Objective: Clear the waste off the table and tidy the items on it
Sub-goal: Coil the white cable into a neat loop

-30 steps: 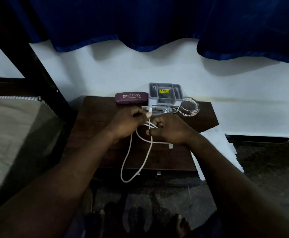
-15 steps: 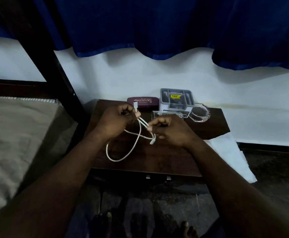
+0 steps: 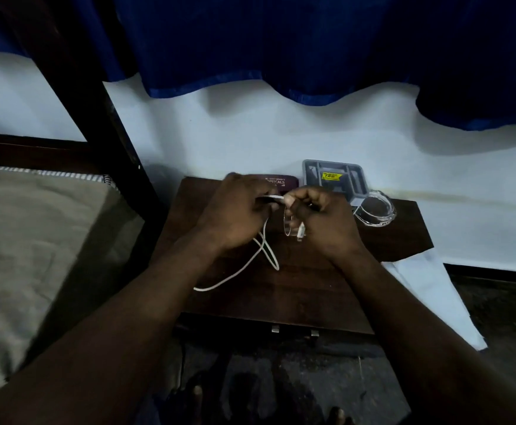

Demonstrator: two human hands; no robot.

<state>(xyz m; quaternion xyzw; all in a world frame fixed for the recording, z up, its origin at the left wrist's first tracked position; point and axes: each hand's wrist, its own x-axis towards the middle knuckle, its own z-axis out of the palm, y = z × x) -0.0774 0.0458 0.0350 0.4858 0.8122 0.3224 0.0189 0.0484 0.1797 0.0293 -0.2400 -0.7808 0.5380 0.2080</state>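
Grip pinched tight on one white cable (image 3: 252,259) — left hand (image 3: 235,216) and right hand (image 3: 321,219) both — above one wooden table (image 3: 312,286)

Case lettering: pale capitals ending in "PTICALS" on the maroon glasses case (image 3: 281,181), which lies at the 12 o'clock edge of the table (image 3: 296,289). The left hand (image 3: 238,207) covers the start of the word.
Case small print: one finer pale line sits above that word, too small to read.
Sticker: a yellow sticker (image 3: 330,176) in the grey tray (image 3: 332,162), at 1 o'clock on the table. Its bold dark characters look like "78", but blur leaves this uncertain.
Sticker small print: a thin dark line runs along its top edge and is illegible.
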